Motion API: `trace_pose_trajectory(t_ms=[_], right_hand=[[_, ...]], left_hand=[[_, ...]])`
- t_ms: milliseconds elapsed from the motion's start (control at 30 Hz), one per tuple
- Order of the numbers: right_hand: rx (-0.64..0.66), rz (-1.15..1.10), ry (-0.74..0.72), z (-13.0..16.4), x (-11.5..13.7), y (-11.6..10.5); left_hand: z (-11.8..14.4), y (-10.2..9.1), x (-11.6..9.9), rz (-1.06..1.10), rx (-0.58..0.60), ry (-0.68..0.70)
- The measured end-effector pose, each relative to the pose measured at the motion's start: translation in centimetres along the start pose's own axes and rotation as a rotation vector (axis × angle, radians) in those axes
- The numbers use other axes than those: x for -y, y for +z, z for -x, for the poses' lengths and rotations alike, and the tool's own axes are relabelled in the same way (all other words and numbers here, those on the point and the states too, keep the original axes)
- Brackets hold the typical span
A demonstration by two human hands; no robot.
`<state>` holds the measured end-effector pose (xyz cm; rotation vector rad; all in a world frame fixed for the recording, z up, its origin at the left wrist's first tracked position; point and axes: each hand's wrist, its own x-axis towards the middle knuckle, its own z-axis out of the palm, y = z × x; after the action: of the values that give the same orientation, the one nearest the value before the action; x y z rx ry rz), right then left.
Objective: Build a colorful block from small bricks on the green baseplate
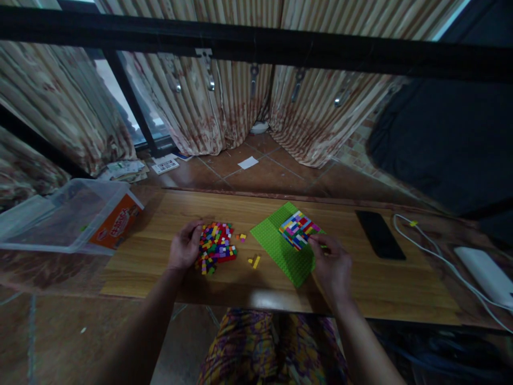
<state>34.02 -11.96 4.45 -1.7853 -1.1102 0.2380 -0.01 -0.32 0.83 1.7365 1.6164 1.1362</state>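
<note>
A green studded baseplate (280, 248) lies on the wooden table (380, 283), with a patch of small multicoloured bricks (297, 229) built on its far right corner. My right hand (332, 267) rests at the plate's right edge, fingertips pinched at the edge of that patch; whether it holds a brick I cannot tell. A heap of loose coloured bricks (216, 245) sits left of the plate. My left hand (185, 247) touches the heap's left side with curled fingers. Yellow and orange stray bricks (254, 261) lie between heap and plate.
A clear plastic box (64, 216) with an orange label lies on its side at the table's left end. A black phone (379, 234), a white cable (436, 256) and a white device (487, 275) are on the right. Curtains hang behind; papers lie on the tiled floor.
</note>
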Motion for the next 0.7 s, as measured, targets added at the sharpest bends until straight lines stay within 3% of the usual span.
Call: trace_pose_trajectory(t_ms=[167, 533, 700], right_hand=[[-0.072, -0.005, 0.001, -0.2, -0.4, 1.0], [-0.077, 0.002, 0.033, -0.2, -0.9, 1.4], [-0.093, -0.09, 0.128, -0.5, -1.4, 1.6]], left_hand=[[0.1, 0.1, -0.1, 0.038, -0.001, -0.012], [0.2, -0.1, -0.8, 0.013, 0.017, -0.044], [0.2, 0.0, -0.7, 0.021, 0.012, -0.032]])
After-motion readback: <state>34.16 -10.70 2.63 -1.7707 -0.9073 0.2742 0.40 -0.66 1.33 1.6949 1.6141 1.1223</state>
